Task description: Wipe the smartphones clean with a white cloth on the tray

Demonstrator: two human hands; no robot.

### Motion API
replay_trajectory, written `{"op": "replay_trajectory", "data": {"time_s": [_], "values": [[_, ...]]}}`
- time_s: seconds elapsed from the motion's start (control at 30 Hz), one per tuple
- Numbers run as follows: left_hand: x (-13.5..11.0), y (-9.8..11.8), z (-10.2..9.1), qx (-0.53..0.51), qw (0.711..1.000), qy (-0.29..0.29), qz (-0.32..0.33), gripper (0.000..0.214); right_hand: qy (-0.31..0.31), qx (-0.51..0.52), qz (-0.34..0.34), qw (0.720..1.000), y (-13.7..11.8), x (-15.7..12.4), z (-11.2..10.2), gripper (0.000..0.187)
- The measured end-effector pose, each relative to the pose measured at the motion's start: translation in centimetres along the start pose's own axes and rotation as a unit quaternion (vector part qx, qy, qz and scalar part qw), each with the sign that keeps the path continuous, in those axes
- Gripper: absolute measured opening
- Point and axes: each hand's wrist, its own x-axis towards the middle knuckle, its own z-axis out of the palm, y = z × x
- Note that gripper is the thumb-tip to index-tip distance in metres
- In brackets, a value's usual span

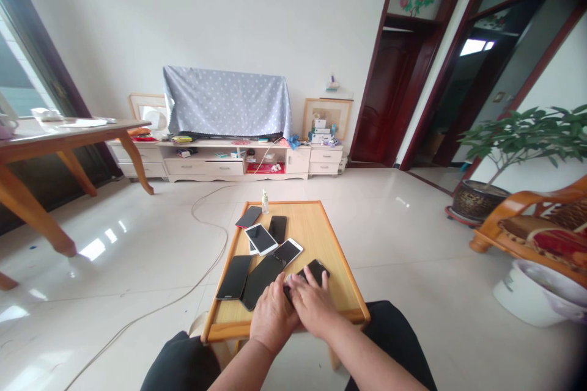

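Observation:
Several smartphones lie on a small wooden table (337,256) in front of my knees. My right hand (314,305) rests fingers-down on a black phone (316,267) near the table's front right. Close beside it, my left hand (273,316) touches the near end of a large dark phone (260,280); its fingers are curled and overlap the right hand. Another black phone (234,277) lies to the left. Two white-framed phones (260,238) (288,251) and two dark ones (249,216) (277,228) lie farther back. A small clear bottle (265,201) stands at the far edge.
A white cable (202,281) snakes over the glossy tiled floor left of the table. A wooden table (55,140) stands at far left, a TV cabinet (220,162) with a cloth-covered screen at the back. A wooden chair (532,226), a potted plant (499,159) and a white basin (536,293) sit at right.

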Motion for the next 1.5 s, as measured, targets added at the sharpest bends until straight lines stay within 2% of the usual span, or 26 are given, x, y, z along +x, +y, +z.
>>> {"op": "replay_trajectory", "data": {"time_s": [0.1, 0.17, 0.23, 0.33, 0.37, 0.4, 0.5, 0.57, 0.6, 0.7, 0.77, 0.83, 0.97, 1.03, 1.17, 1.23, 1.33, 1.4, 1.43, 1.5], "values": [[0.0, 0.2, -0.1, 0.003, 1.000, -0.004, -0.001, 0.078, 0.038, -0.020, 0.131, 0.990, 1.9, 1.4, -1.2, 0.054], [0.1, 0.2, -0.1, 0.006, 1.000, -0.005, -0.006, 0.079, 0.047, -0.028, 0.165, 0.985, 2.2, 1.7, -1.3, 0.055], [0.1, 0.2, -0.1, 0.003, 1.000, -0.006, -0.010, 0.076, 0.032, -0.027, 0.125, 0.991, 1.3, 1.1, -0.5, 0.055], [0.1, 0.2, -0.2, -0.003, 1.000, -0.006, -0.012, 0.063, 0.004, -0.011, -0.001, 1.000, -0.1, -0.2, 0.8, 0.053], [0.1, 0.2, -0.2, -0.003, 1.000, -0.006, -0.013, 0.062, 0.003, -0.008, -0.020, 1.000, -0.2, -0.3, 0.8, 0.053], [0.2, 0.3, -0.3, -0.003, 1.000, -0.006, -0.014, 0.062, 0.009, -0.009, -0.013, 1.000, 0.0, -0.3, 0.6, 0.052], [0.2, 0.4, -0.3, 0.004, 1.000, -0.005, -0.013, 0.072, 0.042, -0.025, 0.099, 0.994, 1.3, 0.6, -0.7, 0.054], [0.1, 0.3, -0.2, 0.007, 1.000, -0.003, -0.010, 0.074, 0.049, -0.027, 0.137, 0.989, 1.6, 1.0, -1.2, 0.056], [0.1, 0.2, -0.1, 0.007, 1.000, -0.001, -0.008, 0.073, 0.043, -0.022, 0.123, 0.991, 1.4, 0.9, -1.2, 0.056], [0.1, -0.1, 0.2, 0.006, 1.000, 0.001, -0.005, 0.064, 0.010, 0.006, -0.004, 1.000, -0.2, -0.1, 0.0, 0.053], [0.1, -0.2, 0.3, 0.006, 1.000, 0.001, -0.005, 0.060, -0.006, 0.020, -0.055, 0.998, -0.8, -0.6, 0.4, 0.051], [0.0, -0.1, 0.3, 0.005, 1.000, -0.003, -0.006, 0.063, 0.000, 0.013, -0.026, 1.000, -0.4, -0.3, 0.1, 0.051], [0.0, 0.2, 0.2, 0.010, 1.000, 0.000, -0.010, 0.071, 0.039, -0.015, 0.100, 0.994, 1.1, 1.1, -1.1, 0.053], [0.0, 0.3, 0.3, 0.015, 1.000, 0.005, -0.011, 0.066, 0.035, -0.011, 0.084, 0.996, 1.0, 0.9, -0.9, 0.052], [0.0, 0.1, 0.4, 0.023, 1.000, 0.009, -0.009, 0.056, 0.012, 0.010, -0.026, 1.000, 0.3, -1.2, 0.4, 0.049], [0.0, 0.2, 0.4, 0.025, 1.000, 0.013, -0.008, 0.058, 0.019, 0.004, -0.011, 1.000, 0.9, -1.8, 0.2, 0.049], [0.0, 0.6, -0.1, 0.023, 1.000, 0.007, -0.009, 0.062, 0.042, -0.024, 0.097, 0.994, 2.6, -1.6, -1.0, 0.051], [0.2, 1.0, -0.5, 0.020, 1.000, -0.007, -0.011, 0.059, 0.046, -0.034, 0.134, 0.989, 3.2, -1.4, -1.4, 0.053], [0.3, 1.2, -0.7, 0.018, 1.000, -0.015, -0.011, 0.056, 0.042, -0.032, 0.125, 0.991, 3.2, -1.5, -1.3, 0.053], [0.5, 1.5, -1.1, 0.016, 0.999, -0.032, -0.007, 0.051, 0.030, -0.019, 0.066, 0.997, 2.7, -2.2, -0.8, 0.052]]}}
